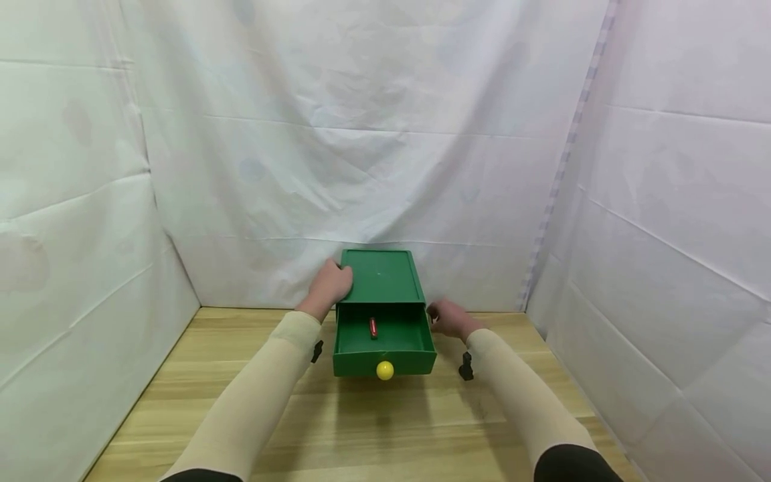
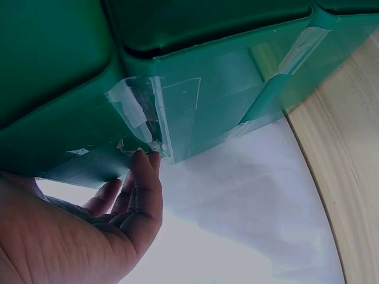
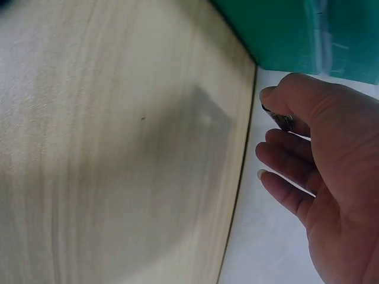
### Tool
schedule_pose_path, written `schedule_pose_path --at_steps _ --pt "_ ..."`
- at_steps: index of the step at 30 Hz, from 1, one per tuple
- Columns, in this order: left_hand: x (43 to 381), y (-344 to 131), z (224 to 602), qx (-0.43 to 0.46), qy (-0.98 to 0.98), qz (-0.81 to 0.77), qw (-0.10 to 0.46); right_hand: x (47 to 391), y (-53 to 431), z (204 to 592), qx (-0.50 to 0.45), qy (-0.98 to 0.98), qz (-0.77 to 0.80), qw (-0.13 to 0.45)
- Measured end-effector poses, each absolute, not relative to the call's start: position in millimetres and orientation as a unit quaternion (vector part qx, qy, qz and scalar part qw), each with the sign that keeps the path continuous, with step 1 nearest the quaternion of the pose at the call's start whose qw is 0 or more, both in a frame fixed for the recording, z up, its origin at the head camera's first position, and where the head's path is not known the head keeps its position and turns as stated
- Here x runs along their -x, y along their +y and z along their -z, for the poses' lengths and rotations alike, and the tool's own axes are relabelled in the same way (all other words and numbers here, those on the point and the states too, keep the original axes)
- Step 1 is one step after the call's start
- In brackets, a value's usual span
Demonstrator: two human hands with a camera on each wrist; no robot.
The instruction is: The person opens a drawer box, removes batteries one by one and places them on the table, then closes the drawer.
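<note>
A green drawer box [image 1: 382,274] stands against the back cloth, its drawer [image 1: 385,362] pulled out toward me. My left hand [image 1: 333,281] grips the box's upper left edge; in the left wrist view its fingertips touch the taped green side [image 2: 201,89]. A small red stick-like thing [image 1: 373,328] with pale markings lies inside the drawer. Just right of the box, my right hand [image 1: 448,318] pinches a small dark cylindrical thing [image 3: 283,120] between thumb and fingers. Its exact kind is partly hidden. The other fingers of that hand are loosely bent.
A yellow round knob [image 1: 385,370] sticks out from the drawer front. The box rests on a wood-grain table [image 1: 385,442]. White cloth [image 1: 373,100] hangs behind and on both sides. Black wrist mounts [image 1: 466,367] hang below the wrists.
</note>
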State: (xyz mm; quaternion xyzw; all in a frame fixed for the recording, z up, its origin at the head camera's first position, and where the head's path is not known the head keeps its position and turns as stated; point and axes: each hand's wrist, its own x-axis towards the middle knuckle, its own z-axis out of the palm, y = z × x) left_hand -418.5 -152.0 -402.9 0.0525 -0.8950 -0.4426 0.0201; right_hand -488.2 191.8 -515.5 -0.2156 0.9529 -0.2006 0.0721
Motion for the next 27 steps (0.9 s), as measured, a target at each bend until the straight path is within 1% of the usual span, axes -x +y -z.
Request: schedule_pose_path --at_steps 10,16,23,27 --pt "419.5 -151.9 403.5 -0.053 -0.896 0.440 0.024 488.4 191.9 528.9 0.207 0.961 0.174 0.065" --pt "419.6 -152.3 402.6 -0.052 -0.898 0.436 0.026 491.6 189.9 535.2 0.199 0.962 0.167 0.080" --pt "417.6 -152.8 404.6 -0.058 -0.895 0.441 0.018 484.9 185.1 532.7 0.158 0.964 0.184 0.111" --pt "416.6 -153.8 405.3 -0.064 -0.895 0.440 0.019 481.2 183.6 532.0 0.159 0.963 0.190 0.111"
